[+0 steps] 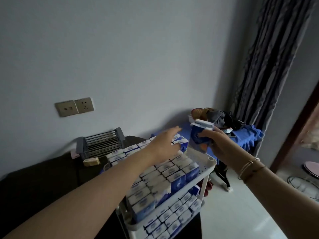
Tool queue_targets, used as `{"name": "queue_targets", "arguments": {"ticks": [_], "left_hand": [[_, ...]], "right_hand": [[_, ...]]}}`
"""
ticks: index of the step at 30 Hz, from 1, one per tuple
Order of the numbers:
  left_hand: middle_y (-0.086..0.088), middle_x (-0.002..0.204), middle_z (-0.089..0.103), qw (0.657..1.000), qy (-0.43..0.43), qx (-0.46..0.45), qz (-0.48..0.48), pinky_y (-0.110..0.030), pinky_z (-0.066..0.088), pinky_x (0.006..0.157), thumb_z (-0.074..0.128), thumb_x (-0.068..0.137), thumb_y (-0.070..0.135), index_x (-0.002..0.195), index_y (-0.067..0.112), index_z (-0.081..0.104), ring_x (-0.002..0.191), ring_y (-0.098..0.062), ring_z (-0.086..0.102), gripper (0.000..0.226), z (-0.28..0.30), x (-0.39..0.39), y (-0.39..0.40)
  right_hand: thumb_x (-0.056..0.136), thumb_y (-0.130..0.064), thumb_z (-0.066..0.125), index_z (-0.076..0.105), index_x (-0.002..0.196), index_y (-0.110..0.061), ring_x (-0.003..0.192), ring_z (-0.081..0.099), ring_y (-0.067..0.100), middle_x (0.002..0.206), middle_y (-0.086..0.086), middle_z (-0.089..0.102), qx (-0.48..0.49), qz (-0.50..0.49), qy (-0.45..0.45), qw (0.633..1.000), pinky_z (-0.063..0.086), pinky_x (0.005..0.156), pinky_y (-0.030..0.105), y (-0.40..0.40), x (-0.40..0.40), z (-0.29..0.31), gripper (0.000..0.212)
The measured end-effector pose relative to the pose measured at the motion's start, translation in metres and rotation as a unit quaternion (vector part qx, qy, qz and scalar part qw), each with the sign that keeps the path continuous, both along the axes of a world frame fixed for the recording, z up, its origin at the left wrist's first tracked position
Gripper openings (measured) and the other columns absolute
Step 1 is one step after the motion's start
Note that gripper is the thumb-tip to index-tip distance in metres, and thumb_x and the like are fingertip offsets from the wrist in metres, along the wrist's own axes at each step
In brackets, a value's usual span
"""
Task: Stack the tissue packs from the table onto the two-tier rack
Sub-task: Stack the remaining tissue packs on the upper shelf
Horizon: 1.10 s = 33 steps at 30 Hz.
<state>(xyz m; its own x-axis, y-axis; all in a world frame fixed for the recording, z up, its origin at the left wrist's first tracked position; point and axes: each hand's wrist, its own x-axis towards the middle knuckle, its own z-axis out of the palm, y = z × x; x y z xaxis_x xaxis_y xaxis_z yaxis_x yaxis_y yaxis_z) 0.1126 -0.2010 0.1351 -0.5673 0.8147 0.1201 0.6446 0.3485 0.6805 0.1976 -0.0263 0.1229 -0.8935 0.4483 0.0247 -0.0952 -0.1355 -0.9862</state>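
The right grip [214,142] holds 1 blue-and-white pack [199,138] upright, above the rack [209,161] corner. Just left, the left grip [164,144], fingers straight, rests over rows of white-topped packs [165,171] filling both tiers.

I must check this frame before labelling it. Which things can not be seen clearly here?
All in the head view:
- Print on the tissue packs: too small and blurred.
- Packs under the left hand: hidden by the hand and forearm.
- Rack bottom: cut off by the lower edge.
- Pile behind the right hand and its held pack: dark, unclear.
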Motion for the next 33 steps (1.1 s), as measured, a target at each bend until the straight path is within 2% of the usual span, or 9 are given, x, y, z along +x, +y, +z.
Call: {"name": "queue_targets", "arguments": {"ticks": [6,8,11,13,18,23,28,31,33], "left_hand": [[0.000,0.153,0.034,0.984,0.149,-0.086,0.033,-0.031,0.021,0.116,0.040,0.100,0.017,0.140,0.015,0.048,0.143,-0.017,0.025,0.040,-0.039,-0.024,0.016],[0.005,0.154,0.032,0.982,0.147,-0.109,0.051,-0.036,0.021,0.116,0.038,0.102,0.025,0.143,0.020,0.043,0.144,-0.017,0.025,0.042,-0.053,-0.028,0.013],[0.013,0.158,0.016,0.973,0.155,-0.156,0.074,-0.038,0.005,0.119,0.028,0.103,0.035,0.150,0.028,0.027,0.147,-0.012,0.009,0.047,-0.069,-0.024,0.008],[0.016,0.159,0.009,0.970,0.165,-0.159,0.086,-0.035,-0.001,0.117,0.025,0.104,0.036,0.151,0.031,0.021,0.147,-0.009,0.004,0.048,-0.072,-0.020,0.007],[0.018,0.158,0.008,0.971,0.161,-0.151,0.093,-0.034,-0.002,0.118,0.023,0.104,0.039,0.151,0.034,0.018,0.147,-0.006,0.002,0.048,-0.073,-0.015,0.006],[0.019,0.158,0.007,0.971,0.161,-0.151,0.091,-0.035,-0.002,0.120,0.022,0.104,0.039,0.152,0.035,0.016,0.146,-0.003,0.000,0.048,-0.074,-0.011,0.003],[0.018,0.159,0.006,0.973,0.150,-0.156,0.081,-0.035,-0.004,0.119,0.022,0.104,0.038,0.152,0.035,0.016,0.147,-0.006,-0.001,0.048,-0.070,-0.012,0.003],[0.017,0.158,0.010,0.982,0.119,-0.130,0.071,-0.036,-0.002,0.118,0.025,0.104,0.034,0.151,0.032,0.020,0.147,-0.007,0.002,0.047,-0.063,-0.013,0.002],[0.016,0.158,0.013,0.986,0.113,-0.096,0.072,-0.038,0.000,0.118,0.028,0.104,0.031,0.151,0.029,0.023,0.147,-0.008,0.005,0.047,-0.059,-0.014,-0.003]], "right_hand": [[0.074,0.017,0.055,0.055,0.102,-0.012,0.090,0.057,0.024,0.093,0.013,0.059,0.091,0.104,-0.122,0.983,0.047,0.076,0.030,0.038,-0.006,-0.018,0.040],[0.078,0.020,0.050,0.052,0.104,-0.014,0.092,0.056,0.025,0.096,0.015,0.056,0.135,0.148,-0.148,0.968,0.047,0.083,0.035,0.040,-0.010,-0.024,0.043],[0.076,0.017,0.054,0.052,0.110,-0.015,0.092,0.057,0.028,0.100,0.019,0.056,0.165,0.174,-0.153,0.959,0.047,0.089,0.045,0.038,-0.017,-0.038,0.047],[0.077,0.017,0.051,0.051,0.114,-0.018,0.091,0.059,0.029,0.103,0.020,0.056,0.136,0.186,-0.149,0.962,0.050,0.085,0.046,0.035,-0.020,-0.048,0.051],[0.078,0.024,0.035,0.041,0.129,-0.023,0.102,0.058,0.029,0.132,0.010,0.046,0.072,0.166,-0.098,0.979,0.054,0.062,0.028,0.023,-0.033,-0.068,0.069],[0.083,0.012,0.038,0.034,0.135,-0.021,0.076,0.062,0.024,0.104,0.019,0.056,0.049,0.175,-0.195,0.964,0.052,0.064,0.033,0.015,-0.040,-0.069,0.062],[0.084,0.002,0.042,0.026,0.139,-0.019,0.060,0.057,0.021,0.093,0.018,0.051,0.062,0.176,-0.234,0.954,0.043,0.046,0.026,0.014,-0.041,-0.055,0.061],[0.071,-0.010,0.049,0.027,0.136,-0.019,0.068,0.059,0.025,0.102,0.019,0.053,0.039,0.160,-0.231,0.959,0.048,0.051,0.029,0.014,-0.036,-0.052,0.070],[0.065,-0.015,0.050,0.029,0.135,-0.019,0.079,0.059,0.028,0.110,0.019,0.054,0.057,0.132,-0.211,0.967,0.052,0.065,0.035,0.012,-0.033,-0.048,0.074]]}}
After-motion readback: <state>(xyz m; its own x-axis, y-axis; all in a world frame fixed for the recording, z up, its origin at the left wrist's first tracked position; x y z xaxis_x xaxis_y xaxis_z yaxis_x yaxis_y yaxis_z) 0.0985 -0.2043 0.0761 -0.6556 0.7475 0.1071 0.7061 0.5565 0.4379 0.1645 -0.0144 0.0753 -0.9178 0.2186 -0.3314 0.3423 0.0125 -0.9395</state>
